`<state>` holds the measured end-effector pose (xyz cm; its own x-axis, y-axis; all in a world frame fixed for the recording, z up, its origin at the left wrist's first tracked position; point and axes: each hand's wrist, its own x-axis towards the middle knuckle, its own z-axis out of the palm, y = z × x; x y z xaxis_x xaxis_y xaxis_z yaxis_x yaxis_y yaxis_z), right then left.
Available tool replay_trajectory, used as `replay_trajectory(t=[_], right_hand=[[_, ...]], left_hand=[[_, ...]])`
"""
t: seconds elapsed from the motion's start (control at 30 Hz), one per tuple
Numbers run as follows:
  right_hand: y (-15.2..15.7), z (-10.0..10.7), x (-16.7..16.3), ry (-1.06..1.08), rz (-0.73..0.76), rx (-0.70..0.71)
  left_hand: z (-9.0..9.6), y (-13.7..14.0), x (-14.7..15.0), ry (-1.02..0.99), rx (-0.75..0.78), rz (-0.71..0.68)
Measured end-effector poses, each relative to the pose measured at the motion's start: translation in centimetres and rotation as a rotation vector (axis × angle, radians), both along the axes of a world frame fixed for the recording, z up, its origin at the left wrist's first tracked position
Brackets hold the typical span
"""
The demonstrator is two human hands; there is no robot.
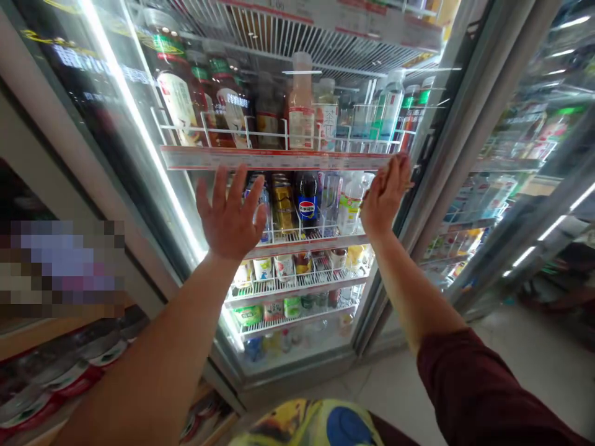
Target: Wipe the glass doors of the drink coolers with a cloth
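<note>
My left hand (232, 217) is open with fingers spread, palm toward the glass front of a drinks fridge (279, 379). My right hand (387, 195) is raised near the fridge's right-hand frame (434, 148). Its fingers are stretched out and it holds nothing I can see. I cannot tell whether either hand touches the glass. Between the hands show a cola bottle (307, 201) with a blue label and gold cans (282, 204). A shelf price strip (279, 159) runs just above the left fingertips.
Tall bottles (179, 93) line the upper shelf; cups (283, 267) and green packs (248, 314) sit lower. Another fridge section (502, 179) stands at right. A lower left shelf holds red-labelled bottles (69, 378). Tiled floor (506, 353) lies at lower right.
</note>
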<state>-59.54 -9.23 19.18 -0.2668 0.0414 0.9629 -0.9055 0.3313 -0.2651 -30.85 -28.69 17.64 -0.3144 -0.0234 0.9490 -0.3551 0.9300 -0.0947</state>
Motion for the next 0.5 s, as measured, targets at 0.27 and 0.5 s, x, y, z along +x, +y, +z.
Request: replay_trajectory(t=[0.27, 0.5], right_hand=[[-3.8, -2.3, 9.8, 0.334, 0.176, 0.486], [-2.4, 1.9, 6.5, 0.027, 0.017, 0.094]], left_hand=[[0.2, 0.2, 0.1, -0.006, 0.086, -0.053], [0.2, 0.5, 0.2, 0.014, 0.09, -0.06]])
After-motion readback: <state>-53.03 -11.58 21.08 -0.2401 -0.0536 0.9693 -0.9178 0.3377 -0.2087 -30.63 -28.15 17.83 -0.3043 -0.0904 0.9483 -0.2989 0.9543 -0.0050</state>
